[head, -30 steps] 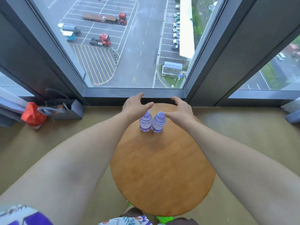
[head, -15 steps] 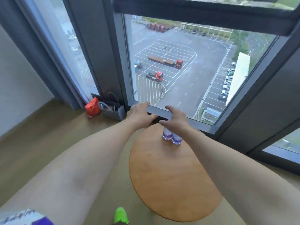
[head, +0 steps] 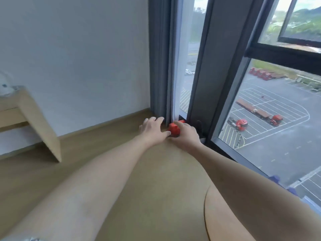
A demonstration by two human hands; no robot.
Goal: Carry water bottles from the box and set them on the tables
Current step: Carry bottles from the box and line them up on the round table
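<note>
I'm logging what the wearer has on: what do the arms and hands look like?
Both forearms are bare, with no sleeves, gloves, watch or rings visible on the left hand or right hand. A scrap of patterned fabric shows at the bottom left edge.

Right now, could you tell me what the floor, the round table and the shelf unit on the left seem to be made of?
The floor looks like matte wood-look laminate or vinyl: faint plank seams show, though blur leaves it open. The round table appears to be wood or veneer, with a smooth tan top and a darker edge line. The shelf unit looks like pale laminated board with flat, square-cut panels.
</note>
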